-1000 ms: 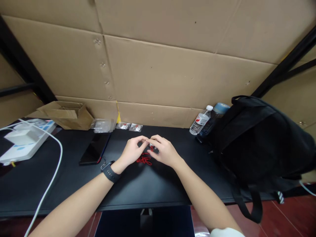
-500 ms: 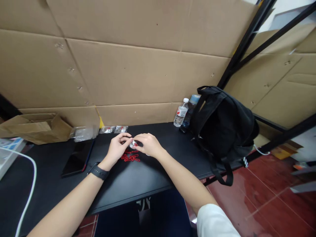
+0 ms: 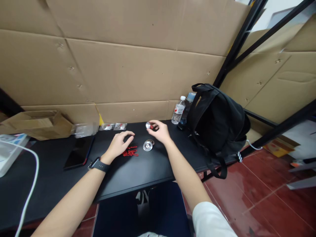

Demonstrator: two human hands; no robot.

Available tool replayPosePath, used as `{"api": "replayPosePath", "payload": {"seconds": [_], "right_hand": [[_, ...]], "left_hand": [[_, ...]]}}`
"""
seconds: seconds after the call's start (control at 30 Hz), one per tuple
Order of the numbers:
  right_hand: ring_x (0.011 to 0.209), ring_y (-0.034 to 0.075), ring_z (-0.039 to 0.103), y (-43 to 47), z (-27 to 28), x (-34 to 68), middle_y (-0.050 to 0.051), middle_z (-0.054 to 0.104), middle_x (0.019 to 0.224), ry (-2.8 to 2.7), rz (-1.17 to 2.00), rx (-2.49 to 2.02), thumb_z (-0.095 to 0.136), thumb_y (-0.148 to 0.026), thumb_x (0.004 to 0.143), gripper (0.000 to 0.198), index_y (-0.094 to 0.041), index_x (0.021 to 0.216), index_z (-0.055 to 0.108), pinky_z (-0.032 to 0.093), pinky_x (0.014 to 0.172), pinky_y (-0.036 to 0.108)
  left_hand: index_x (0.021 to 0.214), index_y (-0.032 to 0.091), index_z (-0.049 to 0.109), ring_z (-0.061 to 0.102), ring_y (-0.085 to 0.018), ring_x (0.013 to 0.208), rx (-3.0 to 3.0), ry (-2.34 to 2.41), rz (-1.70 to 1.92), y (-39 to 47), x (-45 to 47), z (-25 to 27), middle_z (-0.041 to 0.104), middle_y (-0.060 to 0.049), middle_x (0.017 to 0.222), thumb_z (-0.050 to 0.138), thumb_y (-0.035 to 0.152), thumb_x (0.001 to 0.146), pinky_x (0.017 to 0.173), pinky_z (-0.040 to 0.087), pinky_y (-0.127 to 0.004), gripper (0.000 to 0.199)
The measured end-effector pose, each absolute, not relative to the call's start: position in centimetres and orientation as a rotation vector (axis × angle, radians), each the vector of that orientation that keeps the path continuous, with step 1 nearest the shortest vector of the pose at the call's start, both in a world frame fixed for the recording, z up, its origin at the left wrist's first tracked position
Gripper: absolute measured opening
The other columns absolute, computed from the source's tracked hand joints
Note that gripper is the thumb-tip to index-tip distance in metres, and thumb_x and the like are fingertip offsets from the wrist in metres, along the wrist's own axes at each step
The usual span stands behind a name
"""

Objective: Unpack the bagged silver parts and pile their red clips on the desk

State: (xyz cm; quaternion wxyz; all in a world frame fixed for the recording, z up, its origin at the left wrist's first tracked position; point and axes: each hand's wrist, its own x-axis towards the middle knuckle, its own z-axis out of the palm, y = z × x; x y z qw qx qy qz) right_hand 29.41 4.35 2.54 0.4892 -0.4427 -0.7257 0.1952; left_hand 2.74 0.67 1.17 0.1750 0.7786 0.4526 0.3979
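Pinched between the thumb and fingers of my right hand (image 3: 159, 131) is a small, round silver-and-red piece (image 3: 148, 125), raised over the back part of the black table. Just below it lie a shiny metal disc (image 3: 147, 145) with a ringed centre and another round part, mostly hidden behind it. My left hand (image 3: 120, 142) is empty, thumb and fingers apart, hovering by a loose bundle of red cord (image 3: 130, 151) on the tabletop. A dark watch circles my left wrist.
Small clear packets (image 3: 120, 126) and plastic wrapping (image 3: 85, 130) lie along the cardboard wall. A dark phone (image 3: 78, 153) and an open cardboard box (image 3: 49, 123) are to the left, with a white cable (image 3: 34, 177). Bottles (image 3: 178, 111) and a black backpack (image 3: 217, 121) stand right.
My hands have parted. The right hand has moved right and away from me with the silver-and-red piece; the left has let go. The metal disc on the table has come into view.
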Motion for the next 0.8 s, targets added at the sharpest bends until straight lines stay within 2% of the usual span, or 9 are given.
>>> {"api": "replayPosePath", "payload": {"seconds": [0.07, 0.13, 0.23, 0.37, 0.43, 0.5, 0.63, 0.8], "right_hand": [[0.089, 0.019, 0.071, 5.7, 1.9, 32.0, 0.011, 0.076, 0.114, -1.643, 0.565, -1.148, 0.078, -0.039, 0.077, 0.052, -0.017, 0.122, 0.068, 0.058, 0.083, 0.032], [0.084, 0.018, 0.071, 6.6, 1.2, 33.9, 0.012, 0.077, 0.109, -1.616, 0.595, -1.243, 0.078, -0.038, 0.076, 0.046, -0.014, 0.114, 0.072, 0.058, 0.085, 0.033], [0.08, 0.017, 0.069, 6.7, 0.7, 34.8, 0.012, 0.077, 0.106, -1.697, 0.664, -1.299, 0.079, -0.03, 0.07, 0.046, -0.011, 0.112, 0.074, 0.057, 0.085, 0.033], [0.077, 0.014, 0.067, 5.5, 1.0, 33.2, 0.009, 0.076, 0.098, -1.925, 0.962, -1.135, 0.082, -0.026, 0.064, 0.057, -0.009, 0.117, 0.073, 0.055, 0.074, 0.027], [0.074, 0.014, 0.065, 4.9, 1.4, 32.2, 0.006, 0.074, 0.091, -2.095, 1.03, -1.063, 0.082, -0.027, 0.064, 0.053, -0.01, 0.115, 0.074, 0.052, 0.069, 0.025], [0.076, 0.014, 0.063, 4.4, 1.8, 31.5, 0.005, 0.073, 0.092, -2.246, 0.953, -1.007, 0.082, -0.025, 0.064, 0.045, -0.013, 0.108, 0.077, 0.051, 0.07, 0.025], [0.093, 0.017, 0.066, 3.9, 2.3, 30.5, 0.007, 0.071, 0.112, -2.402, 0.844, -0.906, 0.084, -0.021, 0.061, 0.042, -0.017, 0.102, 0.077, 0.052, 0.081, 0.027], [0.09, 0.017, 0.068, 4.0, 2.0, 30.1, 0.006, 0.072, 0.106, -2.42, 0.834, -1.018, 0.082, -0.016, 0.063, 0.046, -0.017, 0.109, 0.076, 0.052, 0.078, 0.026]], "left_hand": [[0.103, 0.023, 0.075, 0.071, -0.026, 0.106, 2.349, 1.339, 1.021, 0.9, 2.3, 1.1, 0.078, -0.007, 0.113, 0.054, 0.045, 0.099, 0.098, 0.05, -0.037, 0.03], [0.102, 0.023, 0.076, 0.072, -0.023, 0.094, 2.349, 1.396, 1.003, 1.3, 1.6, 0.8, 0.079, -0.007, 0.111, 0.052, 0.044, 0.099, 0.091, 0.052, -0.034, 0.032], [0.102, 0.021, 0.077, 0.071, -0.021, 0.08, 2.255, 1.503, 1.064, 1.8, 0.6, 0.3, 0.08, -0.007, 0.109, 0.053, 0.047, 0.098, 0.084, 0.052, -0.031, 0.035], [0.099, 0.021, 0.077, 0.072, -0.023, 0.087, 2.133, 1.558, 1.18, 2.5, -0.6, -0.2, 0.081, -0.006, 0.105, 0.056, 0.048, 0.095, 0.084, 0.051, -0.031, 0.034], [0.097, 0.022, 0.078, 0.072, -0.023, 0.086, 2.116, 1.552, 1.148, 2.7, -0.9, -0.4, 0.081, -0.005, 0.102, 0.058, 0.047, 0.093, 0.081, 0.052, -0.03, 0.033], [0.096, 0.021, 0.078, 0.072, -0.022, 0.08, 2.127, 1.53, 1.093, 2.9, -1.0, -0.6, 0.081, -0.006, 0.099, 0.059, 0.045, 0.092, 0.078, 0.052, -0.03, 0.031], [0.097, 0.02, 0.079, 0.072, -0.021, 0.08, 2.178, 1.466, 1.083, 2.7, -0.5, -0.4, 0.081, -0.006, 0.1, 0.058, 0.041, 0.093, 0.079, 0.052, -0.03, 0.029], [0.097, 0.02, 0.079, 0.072, -0.022, 0.083, 2.216, 1.431, 1.08, 2.5, 0.0, 0.3, 0.081, -0.006, 0.1, 0.057, 0.039, 0.094, 0.085, 0.053, -0.032, 0.029]]}}
